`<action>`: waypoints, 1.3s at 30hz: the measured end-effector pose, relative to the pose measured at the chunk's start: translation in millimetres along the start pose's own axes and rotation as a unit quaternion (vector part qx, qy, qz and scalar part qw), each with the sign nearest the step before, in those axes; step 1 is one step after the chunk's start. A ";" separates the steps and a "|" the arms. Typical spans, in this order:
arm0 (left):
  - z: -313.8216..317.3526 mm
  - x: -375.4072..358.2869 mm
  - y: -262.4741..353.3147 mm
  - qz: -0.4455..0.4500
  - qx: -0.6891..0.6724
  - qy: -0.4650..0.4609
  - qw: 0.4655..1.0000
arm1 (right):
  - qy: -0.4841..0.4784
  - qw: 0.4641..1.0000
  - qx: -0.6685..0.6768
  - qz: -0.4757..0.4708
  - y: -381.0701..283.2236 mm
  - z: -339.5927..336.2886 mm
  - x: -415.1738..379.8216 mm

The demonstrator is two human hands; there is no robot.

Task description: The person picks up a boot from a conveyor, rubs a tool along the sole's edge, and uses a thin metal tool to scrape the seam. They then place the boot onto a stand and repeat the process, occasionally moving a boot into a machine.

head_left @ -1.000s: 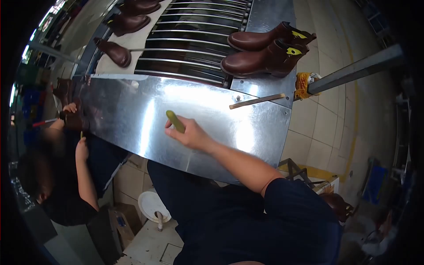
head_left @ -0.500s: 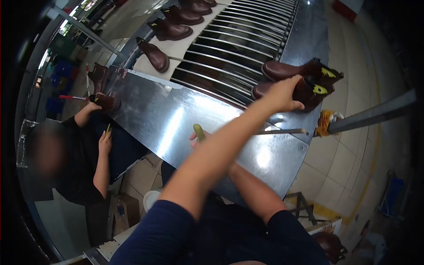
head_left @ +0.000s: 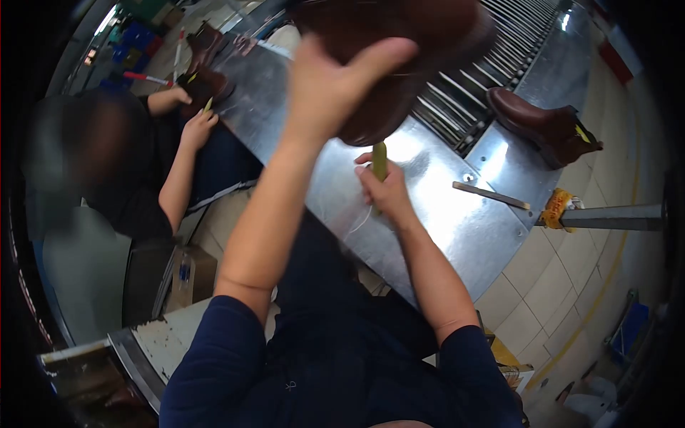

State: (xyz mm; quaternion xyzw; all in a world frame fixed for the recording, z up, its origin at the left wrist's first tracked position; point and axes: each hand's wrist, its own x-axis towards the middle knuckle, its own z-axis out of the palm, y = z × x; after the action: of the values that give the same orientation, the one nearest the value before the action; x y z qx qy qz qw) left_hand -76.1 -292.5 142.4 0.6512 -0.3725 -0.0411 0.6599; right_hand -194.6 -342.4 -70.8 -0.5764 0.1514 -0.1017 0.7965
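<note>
In the head view, we see our left hand (head_left: pixel 325 93) up near the top of the picture, its fingers gripping a brown leather ankle boot (head_left: pixel 428 32). Half a second ago that hand was over at the pair of boots by the rollers (head_left: pixel 492 75); now this one is raised above the metal desk (head_left: pixel 457 239), blurred and partly cut off by the picture edge. Its mate (head_left: pixel 531 121) stays alone on the desk's far right part, near the thin stick (head_left: pixel 491 195). Our right hand (head_left: pixel 387 187) keeps its fingers closed around an olive-green tool (head_left: pixel 379 160), upright over the desk, just below the raised boot; we cannot tell whether they touch.
</note>
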 end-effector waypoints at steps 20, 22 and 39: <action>-111.3 -307.4 -113.1 -0.235 0.065 -0.012 0.970 | 0.012 0.999 -0.033 -0.022 -3.1 3.3 -4.1; -112.5 -304.6 -115.1 -0.245 0.050 -0.039 0.967 | 0.013 0.999 -0.030 -0.024 -4.6 2.8 -3.3; -108.4 -301.0 -98.8 0.043 0.278 -0.103 0.954 | 0.015 1.000 0.017 -0.008 -2.0 7.5 -1.1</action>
State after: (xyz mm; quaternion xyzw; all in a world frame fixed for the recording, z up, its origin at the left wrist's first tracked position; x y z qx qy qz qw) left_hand -190.8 -55.0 -63.9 0.7843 -0.4629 0.0260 0.4121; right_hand -192.9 -335.9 -66.6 -0.5622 0.1564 -0.1192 0.8033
